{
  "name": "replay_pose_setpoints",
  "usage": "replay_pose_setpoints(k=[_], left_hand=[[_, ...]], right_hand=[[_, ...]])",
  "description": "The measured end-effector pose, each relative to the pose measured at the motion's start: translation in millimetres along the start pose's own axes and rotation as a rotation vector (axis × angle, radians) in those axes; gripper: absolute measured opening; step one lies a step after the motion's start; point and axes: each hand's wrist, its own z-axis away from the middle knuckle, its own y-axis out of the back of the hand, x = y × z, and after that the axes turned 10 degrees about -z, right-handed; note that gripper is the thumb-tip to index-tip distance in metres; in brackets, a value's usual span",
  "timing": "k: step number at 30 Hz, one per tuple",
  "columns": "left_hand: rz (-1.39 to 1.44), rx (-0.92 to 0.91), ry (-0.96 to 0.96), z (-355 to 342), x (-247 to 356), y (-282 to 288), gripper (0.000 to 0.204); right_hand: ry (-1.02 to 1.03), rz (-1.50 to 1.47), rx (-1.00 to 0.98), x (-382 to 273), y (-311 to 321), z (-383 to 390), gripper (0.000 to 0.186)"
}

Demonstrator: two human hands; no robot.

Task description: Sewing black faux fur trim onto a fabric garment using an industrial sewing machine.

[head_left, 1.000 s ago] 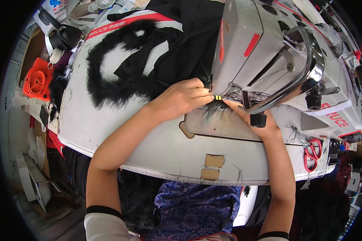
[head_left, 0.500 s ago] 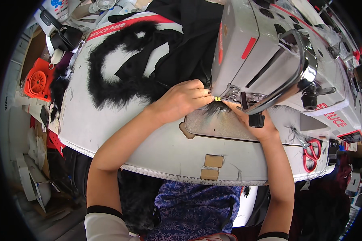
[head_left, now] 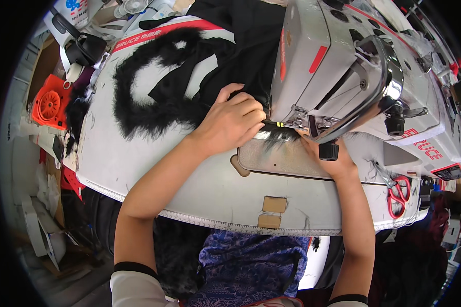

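Note:
My left hand [head_left: 231,123] is curled at the sewing machine's [head_left: 305,51] left side, pinching the black fabric [head_left: 246,56] just left of a small yellow-striped piece [head_left: 279,124] by the needle area. My right hand [head_left: 339,159] reaches in from the right beneath the machine head, its fingertips largely hidden by metal parts and a black knob [head_left: 328,151]. Black fluffy trim [head_left: 130,123] loops over the tabletop to the left, joining the dark cloth. Fur strands lie over the metal plate [head_left: 276,163] below the needle area.
Red-handled scissors [head_left: 398,199] lie on the white table [head_left: 112,169] at the right. An orange plastic case [head_left: 51,102], a black bag [head_left: 82,51] and clutter stand at the far left. A small white fan [head_left: 133,6] is at the back. A ruler strip edges the table's front.
My left hand has shifted slightly back, its index finger lifting and the others curling further. A little more of the fur and plate shows below it. My right hand stays nearly in place.

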Motion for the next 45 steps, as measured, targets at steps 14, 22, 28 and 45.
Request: replay_pose_setpoints(k=[14, 22, 28, 45], left_hand=[[0.186, -0.264, 0.071, 5.5, 37.2, 22.5, 0.021], [0.426, -0.215, 0.159, 10.6, 33.8, 22.0, 0.023], [0.219, -0.167, 0.086, 10.6, 25.0, 16.0, 0.017], [0.237, -0.119, 0.008, 6.8, 24.8, 18.8, 0.028]], right_hand=[[-0.364, -0.589, -0.160, 7.8, 28.2, -2.5, 0.019], [-0.147, -0.415, -0.209, -8.1, 30.5, 3.7, 0.041], [0.086, -0.549, 0.076, -36.8, 29.5, -13.4, 0.024], [-0.045, -0.599, -0.070, -30.2, 26.3, -10.6, 0.017]])
